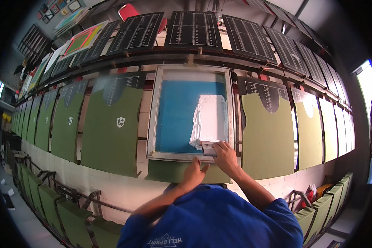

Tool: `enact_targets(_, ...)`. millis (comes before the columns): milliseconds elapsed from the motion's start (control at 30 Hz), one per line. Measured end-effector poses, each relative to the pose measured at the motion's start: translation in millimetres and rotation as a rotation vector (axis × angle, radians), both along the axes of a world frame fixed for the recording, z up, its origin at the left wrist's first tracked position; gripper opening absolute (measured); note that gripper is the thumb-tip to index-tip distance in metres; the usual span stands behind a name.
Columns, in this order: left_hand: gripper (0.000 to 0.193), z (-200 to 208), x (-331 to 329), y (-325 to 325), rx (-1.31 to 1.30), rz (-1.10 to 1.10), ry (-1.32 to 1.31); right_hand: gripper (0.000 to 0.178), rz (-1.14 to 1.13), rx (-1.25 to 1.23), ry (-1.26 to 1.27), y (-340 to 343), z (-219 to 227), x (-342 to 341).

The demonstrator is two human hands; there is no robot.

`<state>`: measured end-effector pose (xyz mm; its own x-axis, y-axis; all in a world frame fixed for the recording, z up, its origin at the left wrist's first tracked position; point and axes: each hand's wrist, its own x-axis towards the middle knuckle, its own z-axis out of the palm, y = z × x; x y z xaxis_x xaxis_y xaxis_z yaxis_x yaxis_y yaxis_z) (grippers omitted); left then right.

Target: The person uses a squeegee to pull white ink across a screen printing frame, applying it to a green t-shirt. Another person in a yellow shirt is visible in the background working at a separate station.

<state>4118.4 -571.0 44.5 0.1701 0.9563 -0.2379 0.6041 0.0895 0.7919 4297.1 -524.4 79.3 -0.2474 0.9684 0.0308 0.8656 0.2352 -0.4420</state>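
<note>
a blue top (219, 219) is filling the near edge, and a row of near shirts (72, 211) is lying to its left. just past it, a green shirt (165, 170) is showing from under the screen (175, 115), probably being spread flat so that the cloth is sitting smooth beneath the mesh. the left hand (194, 173) is resting at the screen's near rim, perhaps for steadying it; its thumb is standing apart from the forefinger, but whether the fingers are pinching the rim i cannot tell. the right hand (226, 156) is clamping its fingers over the squeegee (210, 149), which is lying inside the screen near its near right corner; gripping it from above is likely leaving the blade free against the mesh, though the edge itself is not showing. white ink (213, 115) is spreading beyond the squeegee in a ragged-edged band, covering the right part of the blue mesh. on the left, an emblem shirt (111, 144) is bearing a small white shield; on the right, a plain shirt (268, 140) is lying unmarked, both seemingly being set in line for even spacing. farther off, dark boards (193, 31) are tilting in another row, and a red chair (129, 11) is standing behind them.
</note>
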Motion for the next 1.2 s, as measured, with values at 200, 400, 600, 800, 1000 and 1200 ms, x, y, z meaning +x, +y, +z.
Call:
enact_targets(200, 0.037, 29, 4, 55, 0.691, -0.253, 0.202, 0.028, -0.038, 0.077, 0.024, 6, -13, -6)
enact_targets(400, 0.016, 14, 25, 187, 0.774, -0.426, 0.218, 0.009, -0.092, 0.211, 0.013, 127, -23, 15)
enact_targets(600, 0.018, 27, 24, 194, 0.785, -0.462, 0.010, 0.013, -0.074, 0.187, -0.005, 128, -10, 24)
enact_targets(800, 0.038, 17, -7, 59, 0.678, -0.439, 0.003, 0.024, -0.033, 0.117, 0.050, -7, 1, -9)
enact_targets(1000, 0.039, -6, -6, 58, 0.590, -0.458, -0.034, 0.023, -0.126, 0.136, 0.045, -9, -16, -15)
enact_targets(1200, 0.031, 7, 21, 186, 0.645, -0.436, -0.073, 0.013, -0.155, 0.136, -0.043, 121, -15, 9)
